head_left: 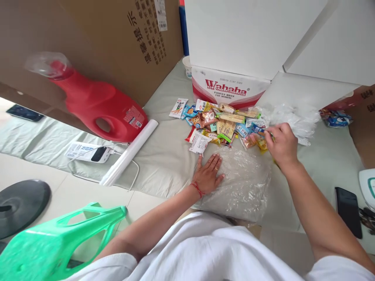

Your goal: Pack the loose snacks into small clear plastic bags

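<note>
My left hand (208, 174) lies flat with fingers stretched out, pressing on the edge of a clear plastic bag (243, 183) spread over the cloth. Just beyond its fingertips is a white snack packet (199, 143). A heap of small wrapped snacks (225, 127) in several colours fills the middle. At the right end of the heap, my right hand (281, 146) has its fingers pinched together on a blue snack packet (258, 129). Yellow-wrapped snacks (261, 146) lie under that hand, partly hidden. Crumpled clear plastic bags (293, 119) are bunched just behind it.
A white Wahaba-style water carton (231, 90) stands behind the heap. To the left are a red detergent bottle (99, 101), a white plastic roll (129, 152), a power bank (88, 152) with cable and a green stool (64, 238). A black phone (348, 210) lies at right.
</note>
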`<state>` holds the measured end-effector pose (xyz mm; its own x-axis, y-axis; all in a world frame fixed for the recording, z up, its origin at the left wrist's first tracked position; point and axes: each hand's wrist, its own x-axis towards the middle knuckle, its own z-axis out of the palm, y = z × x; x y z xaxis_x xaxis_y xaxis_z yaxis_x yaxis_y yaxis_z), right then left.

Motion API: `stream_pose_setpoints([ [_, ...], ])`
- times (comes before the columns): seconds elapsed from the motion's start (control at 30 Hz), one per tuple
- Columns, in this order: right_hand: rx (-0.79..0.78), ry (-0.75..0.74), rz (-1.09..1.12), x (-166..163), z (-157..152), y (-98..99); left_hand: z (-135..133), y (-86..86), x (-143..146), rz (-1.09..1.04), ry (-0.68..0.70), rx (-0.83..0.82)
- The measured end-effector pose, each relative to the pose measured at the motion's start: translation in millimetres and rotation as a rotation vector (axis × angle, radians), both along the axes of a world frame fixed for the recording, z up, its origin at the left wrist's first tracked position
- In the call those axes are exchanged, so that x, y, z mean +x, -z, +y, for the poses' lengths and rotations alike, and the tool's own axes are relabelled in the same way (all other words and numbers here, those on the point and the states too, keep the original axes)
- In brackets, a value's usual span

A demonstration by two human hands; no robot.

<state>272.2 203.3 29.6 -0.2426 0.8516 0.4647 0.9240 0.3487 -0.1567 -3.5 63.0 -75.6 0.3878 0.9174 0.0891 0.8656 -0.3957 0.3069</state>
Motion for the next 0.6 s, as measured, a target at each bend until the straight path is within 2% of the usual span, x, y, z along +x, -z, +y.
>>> stream_pose_setpoints([
  [0.1, -0.038, -0.172, 0.092, 7, -72, 13.7, 0, 0.2, 1, 0.028, -0.008, -0.011],
  [0.2, -0.045, -0.242, 0.059, -1, -134, 46.9, 1, -0.4, 2, 0.06, -0.01, -0.015],
  [0.3, -0.126, -0.343, -0.047, -11, -173, 80.1, 0, -1.3, 2, 0.072, -0.018, -0.01],
  [0.37, -0.178, -0.423, -0.112, -15, -185, 92.4, 0, -1.4, 2, 0.068, -0.023, -0.007],
  [0.43, -0.221, -0.46, -0.11, -16, -190, 94.9, -1, -0.9, 2, 0.061, -0.025, -0.006],
  [0.6, -0.36, -0.386, 0.034, -16, -176, 81.4, -1, 0.1, 3, 0.062, -0.033, -0.005],
])
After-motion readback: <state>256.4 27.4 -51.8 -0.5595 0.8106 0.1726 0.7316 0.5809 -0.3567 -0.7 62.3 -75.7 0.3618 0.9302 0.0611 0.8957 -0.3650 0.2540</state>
